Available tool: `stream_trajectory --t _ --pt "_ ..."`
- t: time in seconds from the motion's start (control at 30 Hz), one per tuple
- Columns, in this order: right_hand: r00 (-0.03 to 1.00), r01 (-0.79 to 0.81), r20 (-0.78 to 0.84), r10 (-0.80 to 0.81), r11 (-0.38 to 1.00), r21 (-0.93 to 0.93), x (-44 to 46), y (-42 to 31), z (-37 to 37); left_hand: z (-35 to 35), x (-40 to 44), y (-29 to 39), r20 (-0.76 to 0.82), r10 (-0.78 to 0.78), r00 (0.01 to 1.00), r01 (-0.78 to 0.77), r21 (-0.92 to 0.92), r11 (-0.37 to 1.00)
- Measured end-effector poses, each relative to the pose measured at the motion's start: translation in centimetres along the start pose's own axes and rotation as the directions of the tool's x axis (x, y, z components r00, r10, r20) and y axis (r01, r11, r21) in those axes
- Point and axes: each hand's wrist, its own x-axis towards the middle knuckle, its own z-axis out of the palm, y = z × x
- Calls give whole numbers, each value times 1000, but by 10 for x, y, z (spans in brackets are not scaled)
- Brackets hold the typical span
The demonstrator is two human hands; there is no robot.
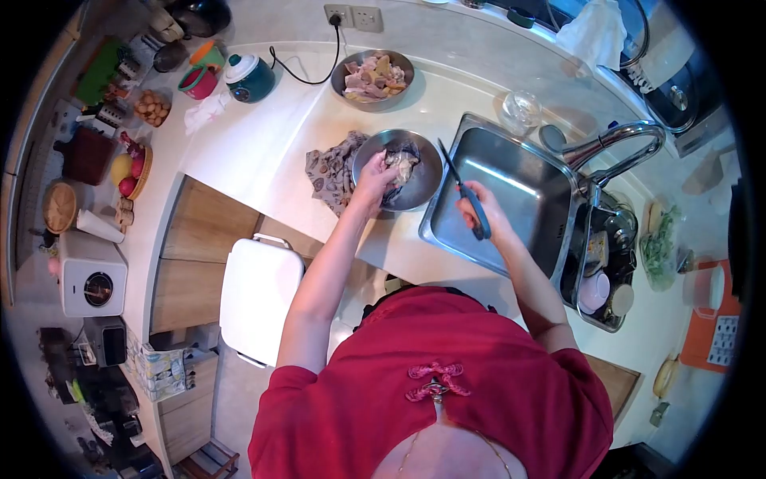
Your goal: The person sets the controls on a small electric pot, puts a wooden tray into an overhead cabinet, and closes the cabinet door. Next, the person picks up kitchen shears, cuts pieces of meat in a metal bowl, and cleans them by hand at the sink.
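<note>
A steel bowl (423,188) stands on the counter left of the sink. Inside it, my left hand (375,180) has its fingers closed on a pale and dark piece of food (401,164), perhaps meat. My right hand (484,209) grips dark-handled scissors (476,211) over the sink's left part, their blades pointing up and left towards the bowl's rim. A patterned cloth (329,172) lies crumpled against the bowl's left side. Farther back, a second steel bowl (373,102) holds several pieces of raw pale meat (375,77).
The steel sink (511,191) with its curved faucet (618,140) is on the right, a dish rack (610,271) beyond it. A clear container (521,110) stands behind the sink. A teal pot (250,80) is at the back left. A white bin (262,302) stands below the counter.
</note>
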Motion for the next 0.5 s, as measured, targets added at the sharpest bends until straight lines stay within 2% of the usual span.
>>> stream_trajectory --t 0.07,0.13,0.17,0.23,0.37,0.43,0.5 --pt "997 34 -60 -38 997 -74 27 4 -18 3 -3 -1 -4 -11 1000 12 7 1000" --pt "977 94 -152 -152 938 -333 67 3 -35 10 -9 2 -26 -61 998 58 -98 993" --pt "975 93 -159 -153 938 -334 93 8 -44 9 -5 -4 -32 -54 998 51 -105 993" --pt "932 81 -222 -286 762 -643 144 16 -59 9 -4 -10 -43 -57 997 53 -96 994" --pt "949 -42 -262 -175 754 -655 201 -9 -39 8 6 -24 -105 -19 994 8 -107 994" --pt "909 -22 -276 -313 625 -780 227 -9 -23 12 8 -23 -155 -33 987 17 -107 994" --pt "898 -18 -273 -346 591 -806 243 -17 -8 15 11 -23 -198 0 980 -12 -59 998"
